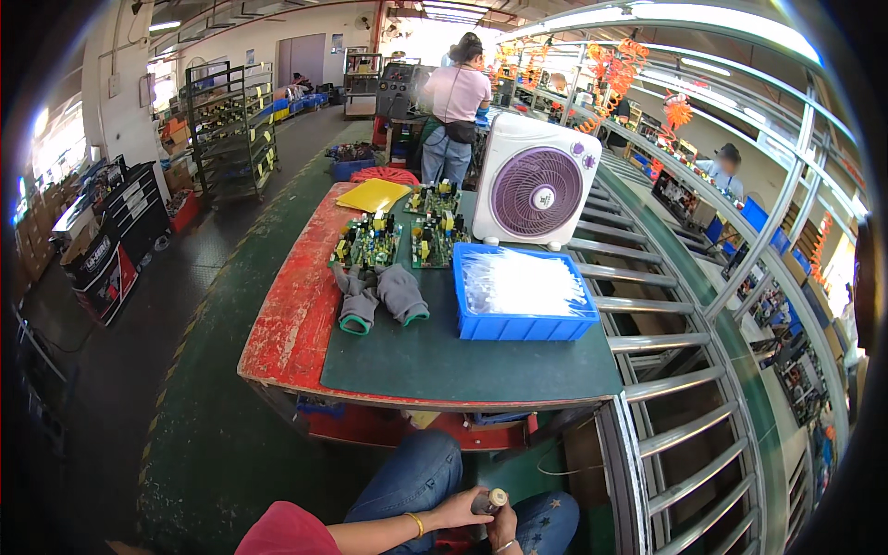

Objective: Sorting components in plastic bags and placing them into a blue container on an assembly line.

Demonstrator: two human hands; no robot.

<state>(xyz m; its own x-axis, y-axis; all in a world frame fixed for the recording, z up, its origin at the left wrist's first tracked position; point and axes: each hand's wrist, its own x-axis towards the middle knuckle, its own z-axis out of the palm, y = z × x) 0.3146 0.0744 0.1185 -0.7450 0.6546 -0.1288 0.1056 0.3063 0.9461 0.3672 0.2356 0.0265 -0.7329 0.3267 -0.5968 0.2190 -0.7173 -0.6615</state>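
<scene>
Down over my lap, my left hand (460, 508) is closed around a small dark grey bottle-like thing with a round cream top (499, 498). The fingers of my right hand (503, 528) are curled against the same thing, just under its top. Both hands are below the near edge of the workbench (416, 368). On its green mat lie two grey gloves with green cuffs (402, 294). Behind them sit several green circuit boards (370, 242) crowded with parts. A blue bin (527, 326) to their right holds many thin white plastic strips (523, 282).
A white box fan with a purple grille (541, 190) stands behind the bin. A yellow sheet (373, 195) lies at the bench's far left. A roller conveyor (680, 384) runs along the right. A person in pink (458, 92) stands beyond the bench; a shelf rack (231, 129) is far left.
</scene>
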